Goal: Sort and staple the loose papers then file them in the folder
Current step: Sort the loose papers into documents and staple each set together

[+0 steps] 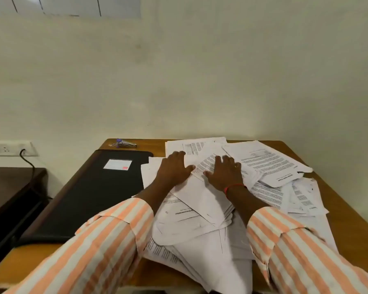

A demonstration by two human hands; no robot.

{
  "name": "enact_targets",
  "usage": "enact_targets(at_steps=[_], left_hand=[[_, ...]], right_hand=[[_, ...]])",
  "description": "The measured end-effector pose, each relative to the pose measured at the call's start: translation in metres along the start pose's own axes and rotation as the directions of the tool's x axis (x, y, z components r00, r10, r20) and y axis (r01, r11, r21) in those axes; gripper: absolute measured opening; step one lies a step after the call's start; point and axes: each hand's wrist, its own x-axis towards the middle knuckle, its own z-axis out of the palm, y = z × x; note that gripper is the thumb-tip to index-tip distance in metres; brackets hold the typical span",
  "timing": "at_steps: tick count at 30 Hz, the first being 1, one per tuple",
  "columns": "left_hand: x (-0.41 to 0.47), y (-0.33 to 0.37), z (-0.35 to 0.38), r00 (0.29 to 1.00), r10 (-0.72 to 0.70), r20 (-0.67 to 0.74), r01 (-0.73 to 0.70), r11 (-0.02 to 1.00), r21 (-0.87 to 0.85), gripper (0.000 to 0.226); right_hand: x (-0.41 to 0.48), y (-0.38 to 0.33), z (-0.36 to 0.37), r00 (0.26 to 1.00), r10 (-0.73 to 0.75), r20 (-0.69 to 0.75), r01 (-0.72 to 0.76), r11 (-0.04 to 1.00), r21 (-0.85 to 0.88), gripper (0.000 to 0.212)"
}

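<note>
A messy heap of loose white printed papers (270,164) covers the right half of the wooden table (348,209). My left hand (174,169) lies flat on the heap with straight fingers. My right hand (224,171) lies flat beside it on a printed sheet, fingers spread. A closed black folder (89,194) with a small white label lies on the table's left half. Beyond the folder, near the far edge, sits a silver stapler (126,143) with a purple end.
The table stands against a pale wall. A dark low cabinet (11,187) stands to the left. Above it, a wall socket strip (11,148) has a black cable plugged in. Some papers hang over the table's near edge.
</note>
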Motion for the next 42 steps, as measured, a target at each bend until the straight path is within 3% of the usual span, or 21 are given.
enact_targets(at_steps=[4,6,10,13,16,19,21,24,28,33,35,36,38,39,42], left_hand=[[0.01,0.007,0.026,0.992,-0.06,0.115,0.056,0.998,0.031,0.064],[0.016,0.008,0.042,0.995,-0.055,0.086,0.055,0.998,0.002,0.058],[0.027,0.002,0.052,0.993,-0.112,-0.047,0.1,0.974,-0.203,0.045],[0.028,-0.005,0.05,0.97,-0.227,-0.088,0.167,0.883,-0.439,0.023],[0.022,-0.014,0.054,0.94,-0.315,-0.133,0.18,0.787,-0.591,0.007],[0.018,-0.018,0.056,0.916,-0.385,-0.11,0.178,0.637,-0.75,0.007],[0.017,-0.019,0.052,0.902,-0.422,-0.092,0.178,0.557,-0.811,0.007],[0.014,-0.019,0.046,0.873,-0.484,-0.067,0.17,0.429,-0.887,0.007],[0.013,-0.021,0.045,0.873,-0.483,-0.063,0.165,0.414,-0.895,0.006],[0.009,-0.019,0.033,0.924,-0.374,0.083,0.243,0.405,-0.881,0.024],[0.007,-0.018,0.031,0.921,-0.386,0.052,0.237,0.449,-0.862,0.024],[0.006,-0.018,0.03,0.913,-0.406,0.033,0.238,0.467,-0.852,0.025],[0.006,-0.019,0.027,0.902,-0.431,0.002,0.228,0.475,-0.85,0.021],[0.005,-0.019,0.025,0.901,-0.433,-0.014,0.216,0.476,-0.853,0.018],[0.0,-0.026,0.022,0.881,-0.47,-0.051,0.225,0.512,-0.829,0.014]], right_hand=[[0.005,0.011,0.018,0.952,0.263,0.159,-0.273,0.961,0.049,0.082],[0.013,0.013,0.027,0.944,0.232,0.233,-0.258,0.962,0.087,0.084],[0.025,0.025,0.036,0.977,-0.028,0.211,-0.036,0.955,0.293,0.075],[0.021,0.038,0.046,0.991,-0.126,0.049,0.091,0.888,0.45,0.067],[0.022,0.046,0.043,0.979,0.001,-0.206,0.096,0.883,0.46,0.059],[0.028,0.051,0.03,0.943,0.138,-0.303,0.018,0.887,0.462,0.06],[0.03,0.056,0.03,0.953,0.205,-0.221,-0.073,0.868,0.491,0.07],[0.029,0.061,0.027,0.964,0.263,-0.036,-0.155,0.67,0.726,0.064],[0.026,0.067,0.023,0.967,0.252,-0.028,-0.112,0.524,0.844,0.031],[0.022,0.068,0.022,0.993,0.11,0.041,-0.086,0.451,0.889,0.023],[0.019,0.066,0.021,0.994,0.098,0.045,-0.089,0.499,0.862,0.007],[0.019,0.066,0.02,0.993,0.117,0.021,-0.086,0.582,0.808,0.011],[0.018,0.071,0.016,0.978,0.21,-0.019,-0.168,0.831,0.53,0.041],[0.017,0.074,0.009,0.953,0.3,-0.053,-0.262,0.896,0.358,0.048],[0.011,0.088,-0.006,0.89,0.454,-0.041,-0.441,0.88,0.176,0.058]])
